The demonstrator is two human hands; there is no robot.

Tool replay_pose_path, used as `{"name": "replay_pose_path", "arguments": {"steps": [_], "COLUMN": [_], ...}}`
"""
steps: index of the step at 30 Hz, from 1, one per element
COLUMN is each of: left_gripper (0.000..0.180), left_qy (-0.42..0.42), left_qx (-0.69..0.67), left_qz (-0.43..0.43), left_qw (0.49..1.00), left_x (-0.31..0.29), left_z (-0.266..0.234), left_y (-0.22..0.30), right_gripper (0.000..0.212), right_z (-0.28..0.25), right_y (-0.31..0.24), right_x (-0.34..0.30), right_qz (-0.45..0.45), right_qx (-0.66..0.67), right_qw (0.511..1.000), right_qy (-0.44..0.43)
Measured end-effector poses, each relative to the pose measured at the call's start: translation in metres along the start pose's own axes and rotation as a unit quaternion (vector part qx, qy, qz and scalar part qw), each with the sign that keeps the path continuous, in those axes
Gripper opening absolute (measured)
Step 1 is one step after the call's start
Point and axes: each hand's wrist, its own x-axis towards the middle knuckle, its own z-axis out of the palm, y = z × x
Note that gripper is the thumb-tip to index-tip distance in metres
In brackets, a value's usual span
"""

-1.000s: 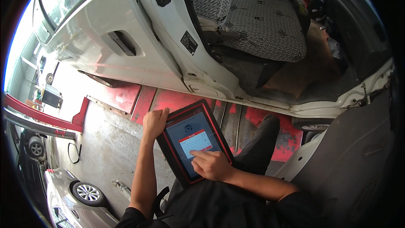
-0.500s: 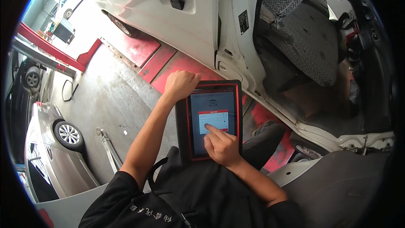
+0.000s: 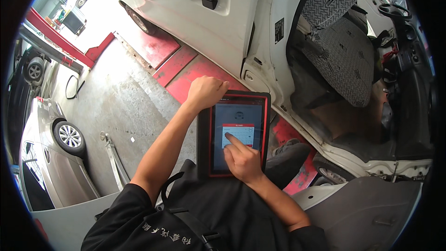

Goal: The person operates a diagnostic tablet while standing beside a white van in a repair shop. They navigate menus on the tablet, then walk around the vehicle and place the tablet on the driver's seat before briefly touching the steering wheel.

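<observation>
Pointing at a tablet [image 3: 240, 131] beside a white vehicle [image 3: 186, 28]

Head view: the tablet is upright in front of the person's torso, screen lit. The left hand [image 3: 206, 94] clamps its upper left corner, fingertips partly hidden. The right hand [image 3: 244, 161] extends its index finger over a pop-up panel, other fingers curled; contact cannot be told. A patterned seat [image 3: 346, 58] shows rightward.

Bright light washes out the far end of the stained grey floor [image 3: 132, 86] between red platforms [image 3: 151, 49] and, at left, a red beam [image 3: 58, 35].
</observation>
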Motion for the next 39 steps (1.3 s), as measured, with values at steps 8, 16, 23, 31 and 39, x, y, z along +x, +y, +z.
{"name": "replay_pose_path", "arguments": {"steps": [8, 16, 23, 31, 39], "left_gripper": [0.048, 0.047, 0.047, 0.049, 0.051], "left_qy": [0.001, 0.001, -0.005, -0.010, 0.002], "left_qx": [0.004, -0.007, -0.001, 0.011, -0.011], "left_qz": [0.000, -0.005, -0.011, -0.023, -0.021], "left_qw": [1.000, 1.000, 1.000, 1.000, 1.000], "left_x": [0.000, 0.000, 0.002, 0.005, -0.001], "left_z": [0.001, -0.001, 0.000, 0.009, 0.004], "left_y": [-0.004, -0.003, -0.004, -0.007, -0.009], "right_gripper": [0.013, 0.013, 0.011, 0.013, 0.011], "right_z": [-0.004, -0.001, -0.005, -0.007, -0.007], "right_y": [0.005, 0.003, 0.000, 0.005, 0.005], "right_x": [-0.008, -0.004, -0.002, -0.011, -0.015], "right_qz": [-0.038, -0.030, -0.031, -0.056, -0.032], "right_qx": [0.005, 0.009, 0.030, 0.031, 0.051], "right_qw": [0.999, 0.999, 0.999, 0.997, 0.996], "right_qy": [0.024, 0.022, 0.028, 0.045, 0.063]}}
